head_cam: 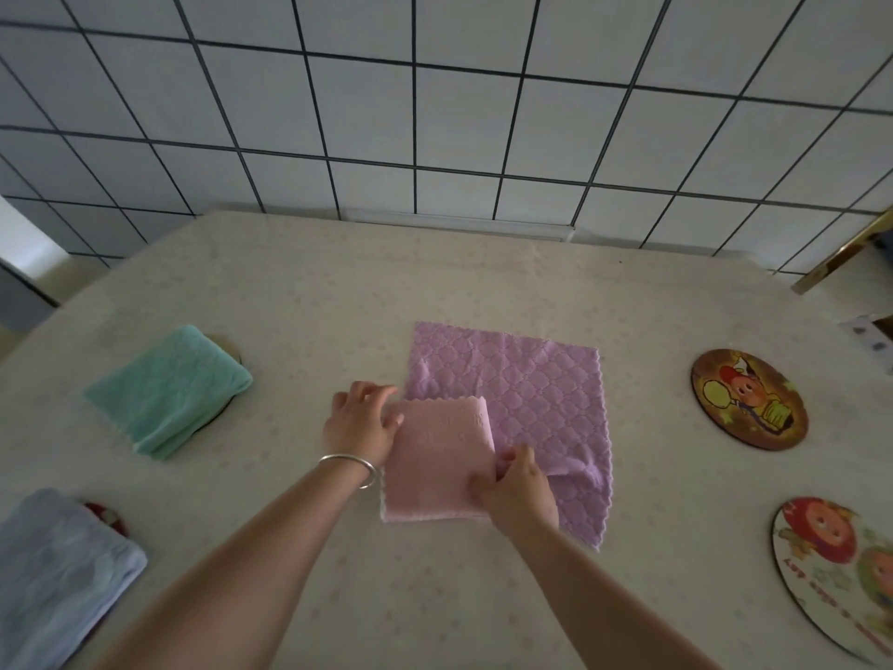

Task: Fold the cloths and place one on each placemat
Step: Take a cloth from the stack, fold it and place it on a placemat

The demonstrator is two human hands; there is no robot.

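Observation:
A folded pink cloth (437, 459) lies at the table's middle, partly over an unfolded purple cloth (522, 394). My left hand (360, 423) touches the pink cloth's left edge with relaxed fingers. My right hand (519, 490) pinches its right edge. At the left, a folded green cloth (169, 391) covers a round placemat (227, 348). A folded blue cloth (58, 568) covers another placemat (108, 517) at the near left. Two bare round cartoon placemats lie at the right, a dark one (749, 398) and a white one (836, 577).
The table wears a cream patterned tablecloth (483, 282) and stands against a white tiled wall (435, 113). A gold-coloured bar (841, 258) and a small box (870, 338) sit at the far right edge.

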